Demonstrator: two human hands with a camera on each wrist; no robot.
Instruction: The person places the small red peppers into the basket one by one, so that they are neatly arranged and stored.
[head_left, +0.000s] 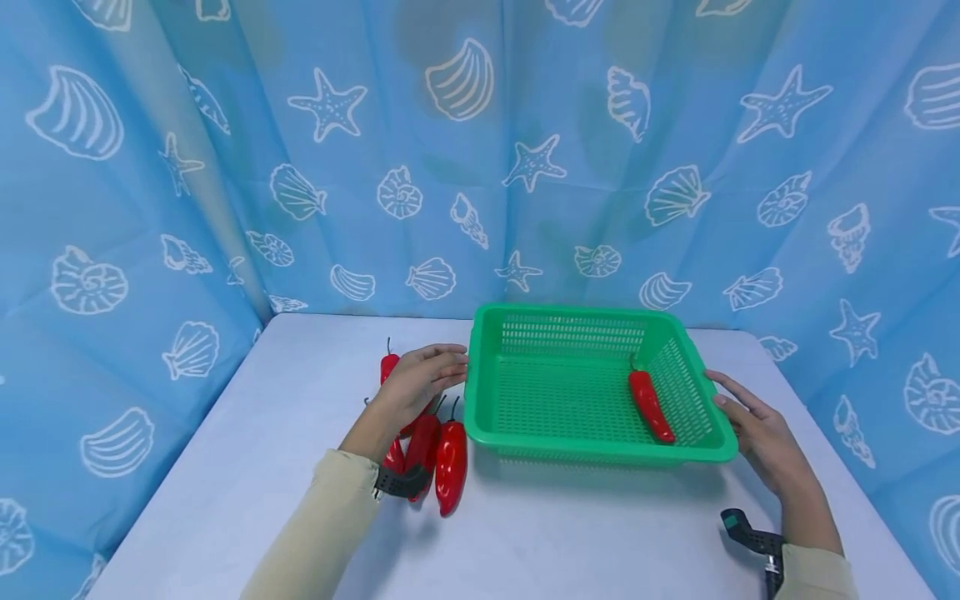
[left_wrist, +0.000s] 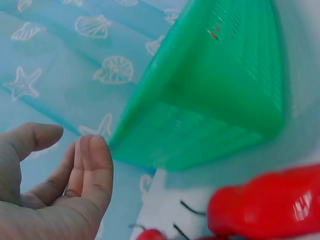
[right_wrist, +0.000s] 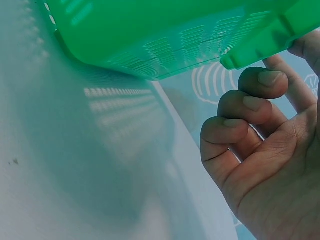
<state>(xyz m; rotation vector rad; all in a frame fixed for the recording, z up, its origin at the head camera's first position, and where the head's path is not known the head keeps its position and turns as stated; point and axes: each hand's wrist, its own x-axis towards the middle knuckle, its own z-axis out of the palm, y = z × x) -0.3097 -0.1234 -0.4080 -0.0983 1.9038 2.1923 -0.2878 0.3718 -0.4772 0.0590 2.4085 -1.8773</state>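
Basket (head_left: pixel 555 392), long axis 9-to-3 o'clock, lies at 3 from the left hand (head_left: pixel 416 387), fingers relaxed, and 10 from the equally near right hand (head_left: pixel 759 427), loosely bent.

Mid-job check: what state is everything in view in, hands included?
Green basket: upright, open-topped
Inside pepper: lying in the basket's right side
Loose peppers: lying left of the basket
Left hand: relaxed, by basket's left edge
Right hand: at right rim, grip unclear
Curtain: hanging
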